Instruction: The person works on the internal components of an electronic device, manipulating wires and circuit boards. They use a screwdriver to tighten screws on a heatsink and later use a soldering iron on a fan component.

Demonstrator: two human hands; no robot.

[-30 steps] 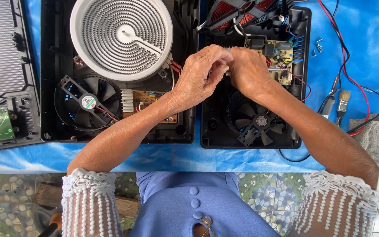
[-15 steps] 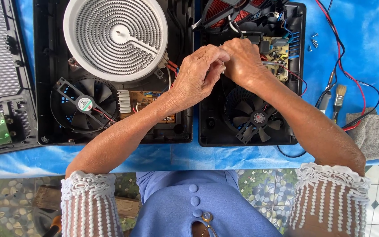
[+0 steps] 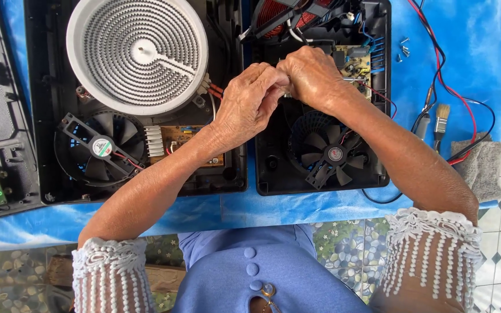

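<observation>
Left hand [image 3: 249, 104]: curled shut, fingertips pressed against the right hand over the gap between the two opened cookers; what it pinches is hidden.
Right hand [image 3: 311, 76]: closed, knuckles up, fingers tucked toward the left hand; a small pale part may sit between the two hands, but I cannot tell what it is.
Right black plastic cooker base [image 3: 320, 179]: lies open on the surface, directly under the right hand.
Black round cooling fan [image 3: 325, 152]: set in that base, just below the right wrist.
Yellow-green circuit board [image 3: 356, 62]: just beside the right hand's knuckles, red and blue wires around it.
Left black plastic cooker base [image 3: 42, 87]: beside the other base, under the left forearm.
White round ribbed heating coil disc [image 3: 137, 53]: fills its upper half, near the left hand.
Black fan with a round label [image 3: 101, 148]: below the disc.
Blue cloth-covered surface [image 3: 459, 52]: carries both bases.
Small wooden-handled paintbrush [image 3: 440, 119]: right of the bases, well apart from the hands, among red and black leads.
</observation>
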